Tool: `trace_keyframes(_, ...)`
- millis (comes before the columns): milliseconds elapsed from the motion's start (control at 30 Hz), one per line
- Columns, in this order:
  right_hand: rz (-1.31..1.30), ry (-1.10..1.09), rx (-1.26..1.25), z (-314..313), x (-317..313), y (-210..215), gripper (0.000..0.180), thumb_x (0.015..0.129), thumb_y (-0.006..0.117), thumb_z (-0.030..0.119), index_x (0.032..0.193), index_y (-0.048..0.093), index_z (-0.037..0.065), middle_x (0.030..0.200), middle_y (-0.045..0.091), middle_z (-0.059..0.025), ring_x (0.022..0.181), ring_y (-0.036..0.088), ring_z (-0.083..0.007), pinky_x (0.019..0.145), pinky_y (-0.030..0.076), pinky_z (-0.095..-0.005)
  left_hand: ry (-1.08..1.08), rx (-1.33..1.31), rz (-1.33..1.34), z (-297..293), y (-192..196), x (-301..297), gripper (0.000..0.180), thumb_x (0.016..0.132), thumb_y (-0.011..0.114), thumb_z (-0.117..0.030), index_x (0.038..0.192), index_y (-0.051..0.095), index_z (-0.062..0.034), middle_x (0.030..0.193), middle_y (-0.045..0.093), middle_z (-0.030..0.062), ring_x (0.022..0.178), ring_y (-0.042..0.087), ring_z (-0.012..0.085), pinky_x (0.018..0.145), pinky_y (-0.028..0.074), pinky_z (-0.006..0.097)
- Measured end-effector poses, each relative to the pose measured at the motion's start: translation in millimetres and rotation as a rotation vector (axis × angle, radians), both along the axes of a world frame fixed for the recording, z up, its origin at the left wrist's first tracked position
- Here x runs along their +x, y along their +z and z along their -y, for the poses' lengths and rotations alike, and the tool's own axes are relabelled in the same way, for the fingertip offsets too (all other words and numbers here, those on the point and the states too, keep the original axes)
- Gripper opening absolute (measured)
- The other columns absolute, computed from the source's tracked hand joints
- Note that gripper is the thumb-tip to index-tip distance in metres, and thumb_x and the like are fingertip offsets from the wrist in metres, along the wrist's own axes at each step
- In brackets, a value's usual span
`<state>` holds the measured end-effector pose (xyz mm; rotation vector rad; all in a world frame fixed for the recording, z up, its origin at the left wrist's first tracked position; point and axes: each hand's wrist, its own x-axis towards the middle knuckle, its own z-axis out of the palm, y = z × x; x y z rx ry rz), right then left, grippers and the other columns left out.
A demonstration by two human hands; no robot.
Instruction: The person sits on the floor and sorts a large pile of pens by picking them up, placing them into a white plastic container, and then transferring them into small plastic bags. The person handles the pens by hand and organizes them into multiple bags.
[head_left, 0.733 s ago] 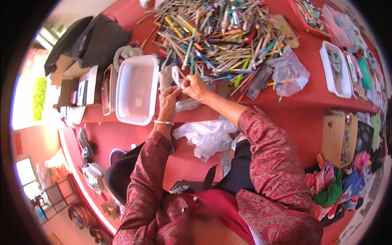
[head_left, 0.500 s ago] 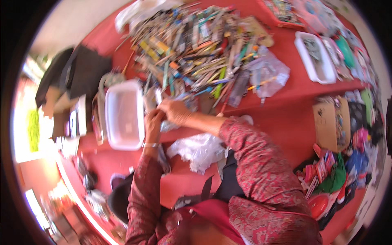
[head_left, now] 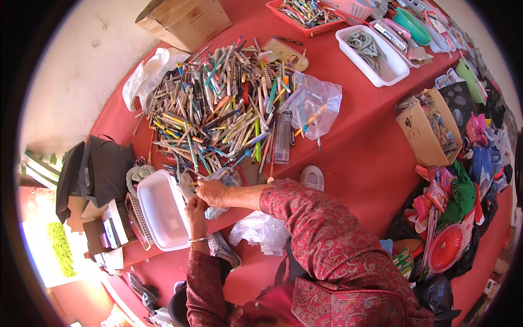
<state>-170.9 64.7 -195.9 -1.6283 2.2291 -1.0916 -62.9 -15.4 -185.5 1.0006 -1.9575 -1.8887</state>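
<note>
Hands: in the head view, the person's left hand (head_left: 195, 213) and right hand (head_left: 212, 192) meet, fingers curled close; what they pinch cannot be told.
Pen heap (head_left: 218, 103): at the hands' 12 o'clock.
White basin (head_left: 159, 206): 9 o'clock, a pale square on its bottom.
Red tray (head_left: 310, 31): 1 o'clock, full of pens, far edge cut off.
White tray (head_left: 390, 72): 2 o'clock, holding a greyish coil (head_left: 364, 47).
Red ledge (head_left: 354, 103): bare between clear bag (head_left: 325, 101) and white tray.

Left hand (head_left: 195, 215) and right hand (head_left: 213, 192) meet, fingers (head_left: 202, 189) bent, forearms (head_left: 246, 197) converging.
</note>
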Motion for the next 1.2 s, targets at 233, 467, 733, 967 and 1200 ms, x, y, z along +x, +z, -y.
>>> trace_keyframes(233, 0.509, -0.183, -0.072, 6, 3, -2, 0.009, 0.059, 0.059, 0.005, 0.067, 0.056, 0.003, 0.066, 0.058, -0.0145, 0.066, 0.058, -0.0306, 0.060, 0.045, -0.0382, 0.035, 0.018, -0.009, -5, 0, 1, 0.021, 0.082, 0.055, -0.018, 0.077, 0.055, 0.0022, 0.070, 0.055, 0.0023, 0.062, 0.052, 0.0081, 0.060, 0.044, 0.020)
trace_keyframes(467, 0.787, -0.288, -0.043, 12, -8, -11, 0.005, 0.054, 0.060, 0.001, 0.058, 0.060, 0.003, 0.058, 0.059, -0.0132, 0.057, 0.059, -0.0244, 0.055, 0.046, -0.0339, 0.045, 0.072, 0.033, -4, 1, -3, 0.017, 0.083, 0.053, -0.015, 0.077, 0.056, 0.0013, 0.068, 0.053, 0.0013, 0.060, 0.049, 0.0071, 0.060, 0.043, 0.018)
trace_keyframes(733, 1.268, -0.169, -0.020, 15, -14, -23, 0.011, 0.057, 0.057, -0.007, 0.065, 0.061, -0.001, 0.060, 0.059, -0.0081, 0.049, 0.051, -0.0127, 0.043, 0.040, -0.0247, 0.029, 0.110, 0.036, -3, 1, -3, 0.017, 0.083, 0.052, -0.015, 0.078, 0.055, 0.0008, 0.068, 0.052, 0.0010, 0.061, 0.049, 0.0077, 0.061, 0.043, 0.018)
trace_keyframes(967, 0.789, 0.080, -0.079, 2, -19, -9, 0.020, 0.054, 0.050, -0.005, 0.069, 0.062, 0.003, 0.066, 0.062, -0.0109, 0.061, 0.060, -0.0199, 0.059, 0.046, -0.0305, 0.033, 0.152, 0.037, 5, -5, 0, 0.014, 0.082, 0.052, -0.013, 0.078, 0.056, -0.0001, 0.070, 0.054, 0.0018, 0.062, 0.051, 0.0082, 0.062, 0.044, 0.020)
trace_keyframes(1200, 0.335, 0.085, -0.116, 3, -21, -15, 0.012, 0.061, 0.052, 0.011, 0.068, 0.062, 0.008, 0.068, 0.059, -0.0131, 0.069, 0.057, -0.0291, 0.063, 0.046, -0.0372, 0.011, 0.127, 0.021, 11, -14, -4, 0.018, 0.080, 0.054, -0.014, 0.083, 0.059, 0.0035, 0.073, 0.057, 0.0038, 0.065, 0.054, 0.0097, 0.061, 0.046, 0.021)
